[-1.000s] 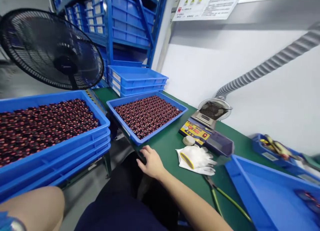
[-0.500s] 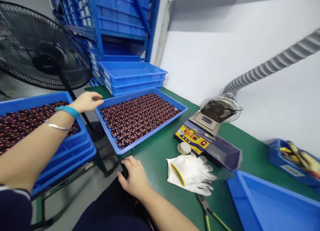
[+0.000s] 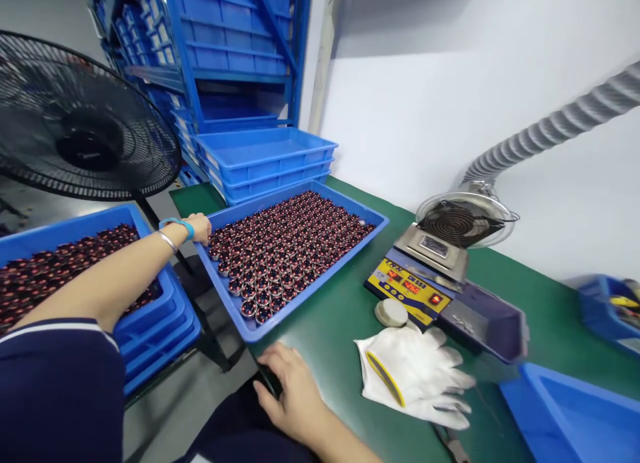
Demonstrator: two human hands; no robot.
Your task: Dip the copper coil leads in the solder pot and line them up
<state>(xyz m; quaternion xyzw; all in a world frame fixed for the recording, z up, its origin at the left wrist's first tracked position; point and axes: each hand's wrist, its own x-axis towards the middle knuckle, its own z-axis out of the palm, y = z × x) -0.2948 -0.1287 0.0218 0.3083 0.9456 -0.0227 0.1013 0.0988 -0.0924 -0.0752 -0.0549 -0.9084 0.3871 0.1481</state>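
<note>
My left hand, with a teal band and a bangle at its wrist, is closed over the left rim of a shallow blue tray. Its fingertips are hidden behind the rim. Rows of small round metal parts with black and copper-coloured tops fill much of this tray. My right hand rests at the green table's front edge, just below the tray's near corner. Its fingers lie on the tabletop and the thumb stands apart, with nothing held.
Stacked blue trays of similar parts stand left, beside a black fan. More trays are stacked behind. To the right are a yellow-fronted heater with digital displays, white gloves, a purple bin and a blue tray.
My left hand has gone from above the tray's left side down onto its rim and closed there. The right hand stays at the table edge. The view has shifted a little.
</note>
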